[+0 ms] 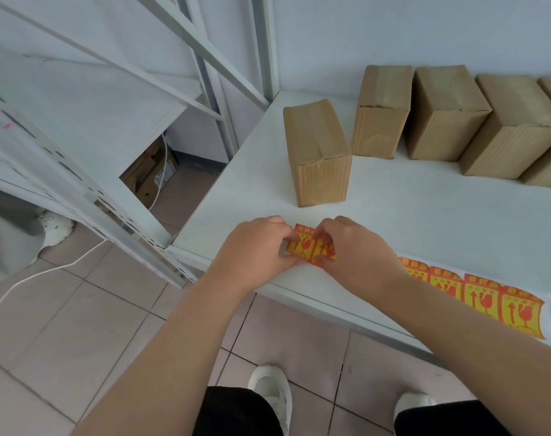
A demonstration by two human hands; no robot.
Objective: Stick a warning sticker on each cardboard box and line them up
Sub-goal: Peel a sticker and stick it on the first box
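Note:
A strip of red-and-yellow warning stickers (pixel 475 297) lies along the front edge of the white table (pixel 409 221). Its left end (pixel 308 247) is pinched between my left hand (pixel 258 247) and my right hand (pixel 352 250), fingers of both closed on it. One brown cardboard box (pixel 318 152) stands alone just beyond my hands. Several more cardboard boxes (pixel 441 114) stand in a row at the back right against the wall. No sticker shows on any box face I can see.
White metal shelving (pixel 116 121) stands to the left of the table. A cardboard carton (pixel 151 174) sits on the floor under it, and a white cable (pixel 47 272) runs across the tiles. My shoes (pixel 274 391) are below the table edge.

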